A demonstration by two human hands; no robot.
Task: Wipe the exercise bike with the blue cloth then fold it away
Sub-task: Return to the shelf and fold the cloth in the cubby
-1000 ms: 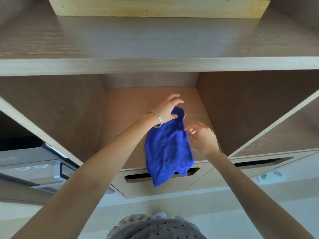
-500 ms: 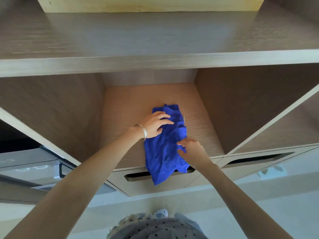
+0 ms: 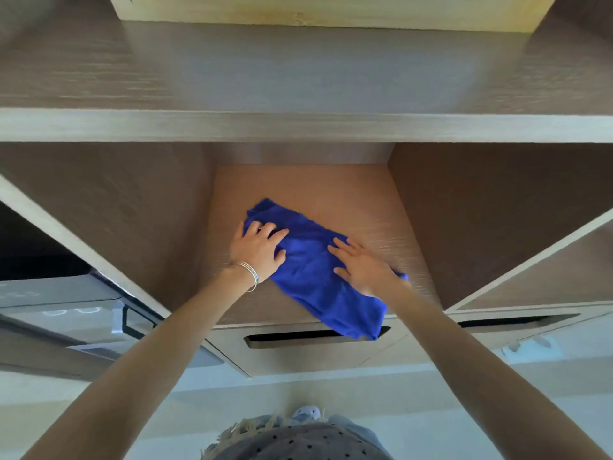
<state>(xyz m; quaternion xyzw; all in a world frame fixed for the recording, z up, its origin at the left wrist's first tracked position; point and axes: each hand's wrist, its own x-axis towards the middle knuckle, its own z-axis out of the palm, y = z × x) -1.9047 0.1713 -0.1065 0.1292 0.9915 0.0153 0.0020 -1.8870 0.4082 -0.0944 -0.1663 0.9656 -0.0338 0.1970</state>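
The blue cloth point(image 3: 315, 270) is soft, fuzzy fabric, matt. The shelf point(image 3: 331, 184) under it is wood-grain board with a matt finish. The bracelets point(image 3: 251, 274) look like thin shiny metal.

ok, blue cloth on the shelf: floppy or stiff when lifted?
Probably floppy: blue cloth wrinkles under left hand and right hand, near end droops over shelf edge. Thin, so likely light; may slide on smooth wood if pushed.
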